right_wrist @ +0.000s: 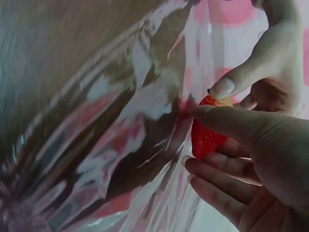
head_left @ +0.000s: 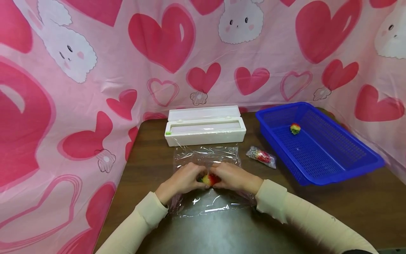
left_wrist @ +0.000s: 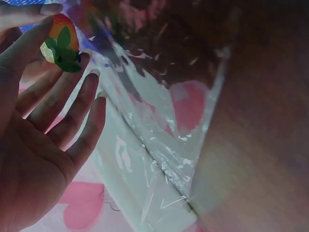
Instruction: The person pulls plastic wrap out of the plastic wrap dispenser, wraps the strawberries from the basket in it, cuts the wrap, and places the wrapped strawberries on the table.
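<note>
While the fingers of the left hand [head_left: 187,179] and right hand [head_left: 233,176] pinch the strawberry [head_left: 210,180] between them, leafy end toward the left fingers, clear film [head_left: 212,207] spreads to their near and far sides. A light, even pinch should suffice; smoothing creases outward from the fingertips before folding the near edge over would probably give a snugger wrap.

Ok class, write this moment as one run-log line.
left grip: holds strawberry | right grip: holds same strawberry | clear film: spread beneath | wrapped strawberry: beside blue basket
</note>
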The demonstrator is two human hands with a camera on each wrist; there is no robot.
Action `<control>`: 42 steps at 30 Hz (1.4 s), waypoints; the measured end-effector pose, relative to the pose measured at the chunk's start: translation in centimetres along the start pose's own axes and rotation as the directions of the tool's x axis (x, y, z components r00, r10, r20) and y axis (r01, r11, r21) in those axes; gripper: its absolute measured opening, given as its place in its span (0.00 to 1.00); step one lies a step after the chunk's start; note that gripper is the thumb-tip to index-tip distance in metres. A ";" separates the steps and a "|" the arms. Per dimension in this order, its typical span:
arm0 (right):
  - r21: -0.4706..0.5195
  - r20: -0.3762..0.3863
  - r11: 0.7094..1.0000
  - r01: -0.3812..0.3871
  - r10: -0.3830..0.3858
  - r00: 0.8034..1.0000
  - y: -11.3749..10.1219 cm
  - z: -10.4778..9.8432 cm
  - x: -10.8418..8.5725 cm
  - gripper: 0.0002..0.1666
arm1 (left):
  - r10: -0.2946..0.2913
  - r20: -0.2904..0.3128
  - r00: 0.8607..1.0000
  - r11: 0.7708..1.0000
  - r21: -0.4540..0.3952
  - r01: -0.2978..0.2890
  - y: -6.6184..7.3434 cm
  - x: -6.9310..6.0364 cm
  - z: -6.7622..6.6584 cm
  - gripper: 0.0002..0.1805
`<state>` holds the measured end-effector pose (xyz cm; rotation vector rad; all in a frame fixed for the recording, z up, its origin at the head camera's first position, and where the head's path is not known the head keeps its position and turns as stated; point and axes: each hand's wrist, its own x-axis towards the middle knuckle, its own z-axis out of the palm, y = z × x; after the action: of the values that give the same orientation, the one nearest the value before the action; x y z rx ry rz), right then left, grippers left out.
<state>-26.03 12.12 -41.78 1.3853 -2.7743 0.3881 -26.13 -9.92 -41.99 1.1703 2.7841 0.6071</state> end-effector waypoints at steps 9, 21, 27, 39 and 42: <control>-0.008 0.026 1.000 -0.002 0.002 1.000 -0.4 -0.1 -0.5 0.21 | -0.027 0.015 1.000 0.997 0.079 0.025 0.6 -0.6 0.1 0.21; -0.101 0.021 0.995 -0.001 0.003 1.000 -0.5 -1.3 -1.2 0.25 | -0.066 -0.033 0.997 0.992 0.106 0.069 0.6 -1.7 -0.8 0.35; -0.124 0.015 0.992 -0.003 0.005 1.000 -0.8 -3.7 -5.5 0.26 | -0.086 -0.040 0.995 0.987 0.134 0.091 1.4 -6.1 -2.6 0.34; -0.244 -0.123 0.962 0.125 -0.158 0.980 0.0 -0.1 -13.4 0.16 | -0.082 -0.073 0.994 0.988 0.127 0.091 1.4 -15.5 -0.1 0.19; -0.252 -0.172 0.960 0.122 -0.169 0.971 0.4 0.5 -13.6 0.13 | -0.020 -0.134 0.991 0.991 0.127 0.037 1.0 -16.0 0.5 0.13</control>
<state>-18.02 22.94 -44.07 1.4006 -2.4510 0.1642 -14.02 -20.25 -43.57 1.1504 2.9872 0.5285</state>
